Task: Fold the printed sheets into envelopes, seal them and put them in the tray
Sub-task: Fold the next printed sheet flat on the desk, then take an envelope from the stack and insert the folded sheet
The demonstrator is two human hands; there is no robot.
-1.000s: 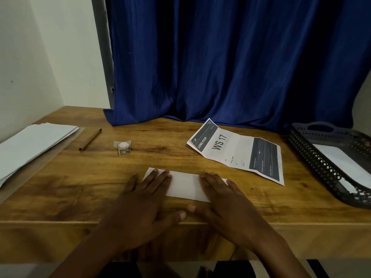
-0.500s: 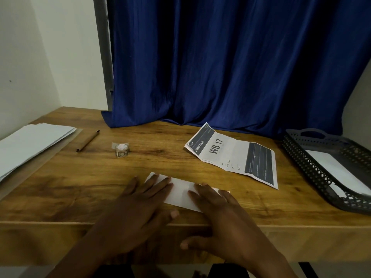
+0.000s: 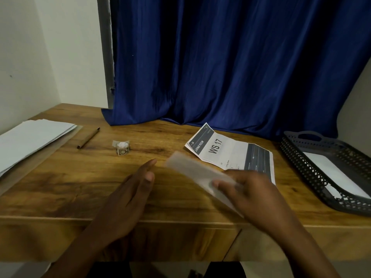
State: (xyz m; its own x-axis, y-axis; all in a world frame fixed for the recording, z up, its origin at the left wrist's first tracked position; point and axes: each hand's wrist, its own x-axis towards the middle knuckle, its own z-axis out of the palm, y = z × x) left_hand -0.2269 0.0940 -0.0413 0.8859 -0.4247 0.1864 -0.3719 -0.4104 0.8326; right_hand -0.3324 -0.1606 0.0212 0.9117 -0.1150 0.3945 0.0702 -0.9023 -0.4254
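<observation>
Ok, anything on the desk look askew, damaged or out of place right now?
Only small things. The printed sheet lies skewed to the desk edge, creased, its far-left corner lifted. The black tray overhangs the desk's right end. The right hand holds the blurred envelope tilted above the desk.

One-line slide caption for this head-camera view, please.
Right hand lifts a folded white envelope off the wooden desk as the open left hand hovers; black tray waits at right.

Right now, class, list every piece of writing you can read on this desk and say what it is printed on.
"WS 17": printed sheet, large type.
"LIVING ROOM": same sheet, dark header band.
"2A": same sheet, header corner.
The sheet's small print and dark panel: too small to read.
Sticker roll: a mark, unreadable.
</observation>
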